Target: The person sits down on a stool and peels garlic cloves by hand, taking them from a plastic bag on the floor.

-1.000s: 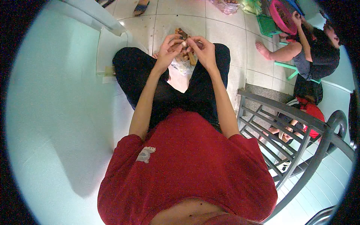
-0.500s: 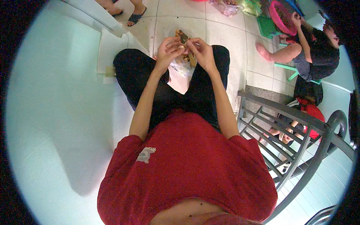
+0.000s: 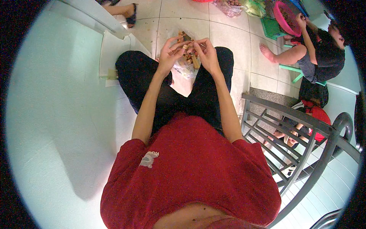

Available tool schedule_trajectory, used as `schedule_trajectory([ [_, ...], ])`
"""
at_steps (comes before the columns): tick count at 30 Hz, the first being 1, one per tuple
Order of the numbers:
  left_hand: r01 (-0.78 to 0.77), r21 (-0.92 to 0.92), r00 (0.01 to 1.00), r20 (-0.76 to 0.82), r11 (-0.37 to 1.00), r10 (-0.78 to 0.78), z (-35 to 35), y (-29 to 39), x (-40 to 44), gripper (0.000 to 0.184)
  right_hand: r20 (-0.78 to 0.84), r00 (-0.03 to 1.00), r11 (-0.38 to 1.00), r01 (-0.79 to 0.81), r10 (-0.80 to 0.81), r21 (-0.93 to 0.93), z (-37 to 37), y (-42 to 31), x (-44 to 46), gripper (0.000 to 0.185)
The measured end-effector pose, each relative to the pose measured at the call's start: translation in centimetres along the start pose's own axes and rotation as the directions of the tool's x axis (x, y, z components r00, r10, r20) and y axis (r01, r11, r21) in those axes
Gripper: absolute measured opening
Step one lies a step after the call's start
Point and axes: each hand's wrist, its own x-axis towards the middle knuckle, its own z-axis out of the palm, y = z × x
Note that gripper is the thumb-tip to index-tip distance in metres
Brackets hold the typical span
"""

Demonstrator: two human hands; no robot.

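Between my knees on the tiled floor lies a clear plastic bag (image 3: 185, 71) with several brown and tan pieces (image 3: 196, 62) in and on it. Above it, my left hand (image 3: 170, 53) has its fingers curled around a small pale piece (image 3: 185, 47), too small to identify. My right hand (image 3: 206, 54) is close beside it, thumb and fingertips pinched at the same spot. What the right fingertips hold, if anything, is too small to make out.
A grey metal railing (image 3: 282, 110) stands at my right, a pale wall (image 3: 57, 107) at my left. Beyond the railing sits one person; another, on a green stool (image 3: 296, 72), is by a pink basin (image 3: 286, 19) and green crate (image 3: 270, 27). Filled bags (image 3: 230, 7) lie ahead.
A passing person's sandalled foot at the top left has shifted left. My hands have stayed over the bag, their fingers moving slightly around the small piece.
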Motion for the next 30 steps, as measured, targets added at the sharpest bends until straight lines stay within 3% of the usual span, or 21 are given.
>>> schedule_trajectory([
  [7, -0.047, -0.011, 0.998, 0.046, 0.999, 0.048, 0.1, 0.5, -0.2, 0.054, 0.0, 1.0, 0.995, -0.025, 0.026, 0.098, 0.4, -1.5, -0.4, 0.022],
  [9, -0.055, 0.005, 0.998, 0.042, 0.998, 0.055, 0.1, 0.7, -0.2, 0.054, 0.006, 0.997, 0.994, 0.079, -0.078, -0.072, 0.5, -1.0, -0.2, 0.023],
  [12, -0.056, -0.013, 0.998, 0.042, 0.998, 0.056, 0.1, 0.6, -0.2, 0.059, 0.064, 0.998, 0.988, 0.039, -0.03, -0.147, 0.5, -1.9, -0.5, 0.023],
  [19, -0.06, 0.051, 0.997, 0.058, 0.997, 0.057, 0.6, 1.3, -0.3, 0.054, 0.048, 0.999, 0.972, 0.031, -0.02, -0.233, 0.7, -2.5, -0.8, 0.024],
  [21, -0.067, 0.058, 0.996, 0.063, 0.996, 0.063, 0.5, 0.9, -0.2, 0.053, 0.079, 0.989, 0.934, 0.144, -0.125, -0.326, 0.7, -2.6, -0.9, 0.022],
  [30, -0.08, 0.062, 0.995, 0.064, 0.995, 0.076, 0.1, -1.1, 0.1, 0.053, 0.053, 0.985, 0.872, 0.171, -0.166, -0.459, 1.2, -1.8, -1.0, 0.018],
])
